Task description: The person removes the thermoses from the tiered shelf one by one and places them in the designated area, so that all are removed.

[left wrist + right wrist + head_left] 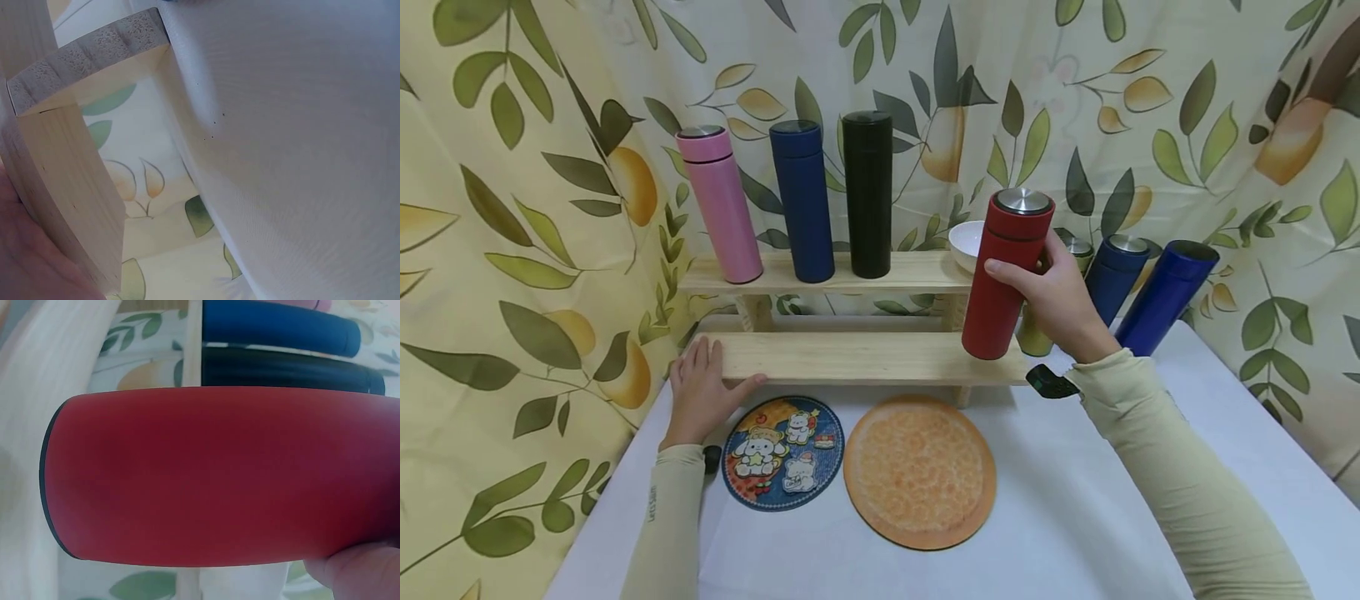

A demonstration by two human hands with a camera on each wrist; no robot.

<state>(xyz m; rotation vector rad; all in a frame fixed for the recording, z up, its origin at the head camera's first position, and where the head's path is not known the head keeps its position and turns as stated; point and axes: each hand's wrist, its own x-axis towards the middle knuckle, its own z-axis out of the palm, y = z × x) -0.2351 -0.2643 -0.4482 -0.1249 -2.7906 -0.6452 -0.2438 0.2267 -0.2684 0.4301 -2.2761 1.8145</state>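
My right hand (pixel 1060 296) grips a red thermos flask (pixel 1006 275) with a silver lid, fingers and thumb round its upper half. The flask is nearly upright, in front of the right end of the lower wooden shelf (pixel 857 358); whether its base touches the board cannot be told. In the right wrist view the red flask (pixel 219 478) fills the middle, with my thumb (pixel 365 572) at its lower right. My left hand (pixel 703 392) rests on the shelf's left end, fingers laid over the board and thumb spread out.
On the upper shelf (pixel 917 271) stand pink (pixel 722 208), blue (pixel 805 204) and black (pixel 868 196) flasks, plus a white bowl (pixel 964 242). Behind my right hand are a yellow-green flask (pixel 1033 333) and blue flasks (pixel 1168 296). Two round mats (pixel 921 475) lie in front.
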